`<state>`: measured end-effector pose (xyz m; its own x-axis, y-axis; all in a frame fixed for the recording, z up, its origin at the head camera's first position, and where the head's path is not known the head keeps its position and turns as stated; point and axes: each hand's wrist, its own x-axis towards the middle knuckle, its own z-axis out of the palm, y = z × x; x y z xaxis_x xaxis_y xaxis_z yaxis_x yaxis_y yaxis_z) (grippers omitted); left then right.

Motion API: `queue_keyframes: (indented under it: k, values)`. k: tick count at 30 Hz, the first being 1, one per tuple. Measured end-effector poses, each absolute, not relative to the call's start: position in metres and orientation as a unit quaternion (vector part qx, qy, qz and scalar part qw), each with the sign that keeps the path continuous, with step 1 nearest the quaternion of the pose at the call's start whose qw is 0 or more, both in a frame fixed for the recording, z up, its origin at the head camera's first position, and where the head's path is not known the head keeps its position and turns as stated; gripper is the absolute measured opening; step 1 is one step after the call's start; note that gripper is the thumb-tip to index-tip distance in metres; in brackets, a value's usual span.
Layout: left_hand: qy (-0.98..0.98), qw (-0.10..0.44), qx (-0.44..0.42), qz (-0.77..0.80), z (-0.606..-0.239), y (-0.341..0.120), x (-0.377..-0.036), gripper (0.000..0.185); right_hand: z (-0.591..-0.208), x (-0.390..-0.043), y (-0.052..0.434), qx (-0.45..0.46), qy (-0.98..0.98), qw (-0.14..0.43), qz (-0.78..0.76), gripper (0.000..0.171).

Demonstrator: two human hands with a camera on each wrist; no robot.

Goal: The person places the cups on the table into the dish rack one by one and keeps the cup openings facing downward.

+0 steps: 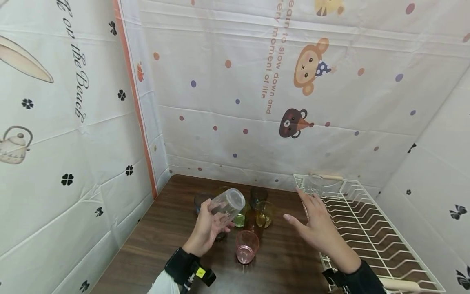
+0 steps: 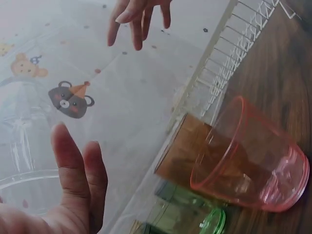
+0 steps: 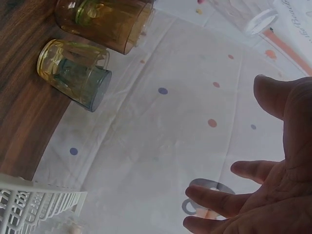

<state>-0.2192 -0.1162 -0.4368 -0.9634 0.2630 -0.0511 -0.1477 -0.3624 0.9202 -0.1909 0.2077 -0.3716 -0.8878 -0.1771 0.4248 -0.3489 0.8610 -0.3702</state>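
My left hand (image 1: 207,230) grips a clear cup (image 1: 229,203) in the air, tilted, above the table. Its fingers and thumb lie around the cup's side. My right hand (image 1: 319,228) hovers at the left edge of the white wire rack (image 3: 63,192), fingers spread and nothing in them. Below and between the hands stand a pink cup (image 1: 247,247), an amber-brown cup (image 1: 253,224), a green cup (image 1: 239,221), a yellow cup (image 1: 269,212) and a dark grey-teal cup (image 1: 258,195). A bluish cup (image 1: 201,199) is partly hidden behind my left hand.
Another clear cup (image 1: 313,185) sits in the rack's back left corner. The rack has wooden handles (image 1: 400,284) and fills the right side of the brown wooden table (image 1: 154,241). Printed white cloth (image 1: 205,134) encloses the table at the back and sides.
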Motion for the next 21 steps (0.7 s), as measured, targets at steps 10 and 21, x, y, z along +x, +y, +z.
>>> queue_keyframes:
  k: [10, 21]
  values:
    - [0.471, 0.156, 0.037, 0.867, -0.441, -0.094, -0.222, 0.072, -0.369, -0.191, 0.21, 0.139, -0.942, 0.196, 0.236, 0.082]
    - [0.421, 0.166, 0.041, 0.891, -0.44, -0.077, -0.227, 0.065, -0.366, -0.191, 0.208, 0.154, -0.935, 0.2, 0.25, 0.084]
